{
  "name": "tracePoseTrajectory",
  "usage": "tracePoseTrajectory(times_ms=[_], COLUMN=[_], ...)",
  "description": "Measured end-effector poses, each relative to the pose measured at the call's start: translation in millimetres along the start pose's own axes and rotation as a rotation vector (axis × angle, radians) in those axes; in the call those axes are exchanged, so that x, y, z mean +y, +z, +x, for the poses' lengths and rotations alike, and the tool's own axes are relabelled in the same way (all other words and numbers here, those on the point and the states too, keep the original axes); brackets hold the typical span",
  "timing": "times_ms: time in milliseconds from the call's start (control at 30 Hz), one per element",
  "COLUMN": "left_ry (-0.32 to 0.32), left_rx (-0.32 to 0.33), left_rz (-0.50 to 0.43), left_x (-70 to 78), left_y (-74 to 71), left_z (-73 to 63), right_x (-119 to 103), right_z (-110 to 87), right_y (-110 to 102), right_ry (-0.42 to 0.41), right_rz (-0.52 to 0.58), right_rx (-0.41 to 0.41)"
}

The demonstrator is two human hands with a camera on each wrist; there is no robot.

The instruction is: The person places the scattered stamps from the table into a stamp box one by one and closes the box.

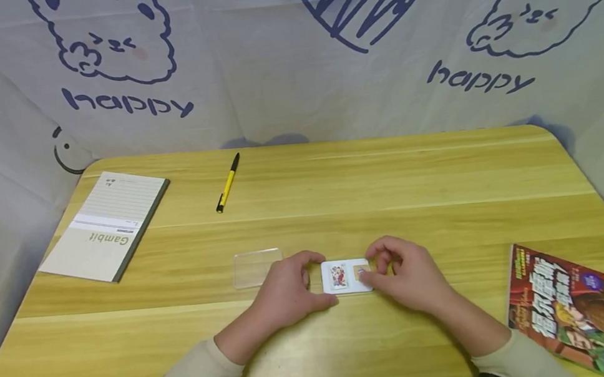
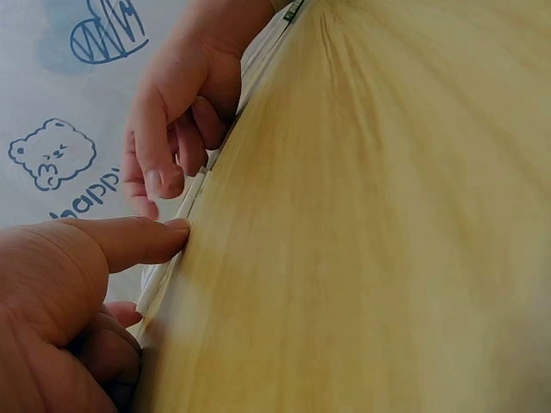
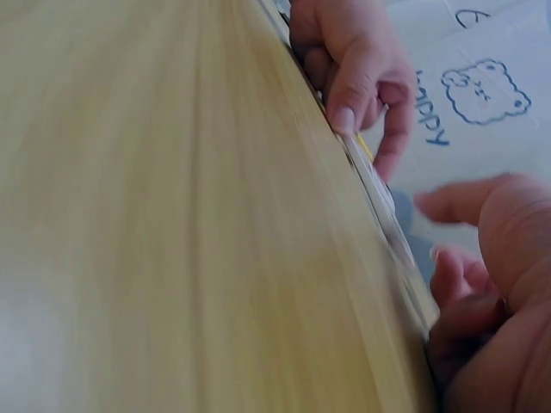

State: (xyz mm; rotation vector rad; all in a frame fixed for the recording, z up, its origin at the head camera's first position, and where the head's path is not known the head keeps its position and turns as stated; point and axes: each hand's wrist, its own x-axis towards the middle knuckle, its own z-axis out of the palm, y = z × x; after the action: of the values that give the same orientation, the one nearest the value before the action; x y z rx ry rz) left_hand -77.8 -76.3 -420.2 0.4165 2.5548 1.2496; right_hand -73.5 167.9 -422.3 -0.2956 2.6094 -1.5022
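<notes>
A small white two-compartment case (image 1: 345, 263) lies flat on the table. Its left compartment holds a miniature playing card (image 1: 338, 276) with a colourful figure; a small tan piece (image 1: 359, 269) shows in the right one, partly covered by a thumb. My left hand (image 1: 291, 287) grips the case at its left end, index finger on the far edge and thumb on the near edge. Over the right end is my right hand (image 1: 405, 273), its thumb above the tan piece and its index finger by the far corner. The right wrist view shows nothing between its thumb and fingers.
A clear plastic lid (image 1: 255, 268) lies just left of my left hand. Farther back are a yellow-and-black pen (image 1: 229, 183) and a notebook (image 1: 106, 228). A comic-style book (image 1: 588, 310) rests at the right. White cloth with drawings (image 1: 264, 61) hangs behind the table.
</notes>
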Motion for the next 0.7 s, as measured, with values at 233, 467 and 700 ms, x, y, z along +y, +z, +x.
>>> tracePoseTrajectory(times_ms=[233, 467, 700], left_ry=[-0.006, -0.004, -0.009], left_rx=[0.001, 0.000, 0.002], left_rz=[-0.004, -0.010, -0.001], left_x=[0.8, 0.6, 1.1], left_y=[1.1, 1.9, 1.2], left_z=[0.2, -0.1, -0.2], right_x=[10.6, 11.0, 10.4], right_z=[-0.7, -0.4, 1.8], right_y=[-11.5, -13.6, -10.2], right_ry=[-0.065, -0.058, -0.045], right_rz=[0.109, -0.014, -0.062], right_rx=[-0.135, -0.165, -0.161])
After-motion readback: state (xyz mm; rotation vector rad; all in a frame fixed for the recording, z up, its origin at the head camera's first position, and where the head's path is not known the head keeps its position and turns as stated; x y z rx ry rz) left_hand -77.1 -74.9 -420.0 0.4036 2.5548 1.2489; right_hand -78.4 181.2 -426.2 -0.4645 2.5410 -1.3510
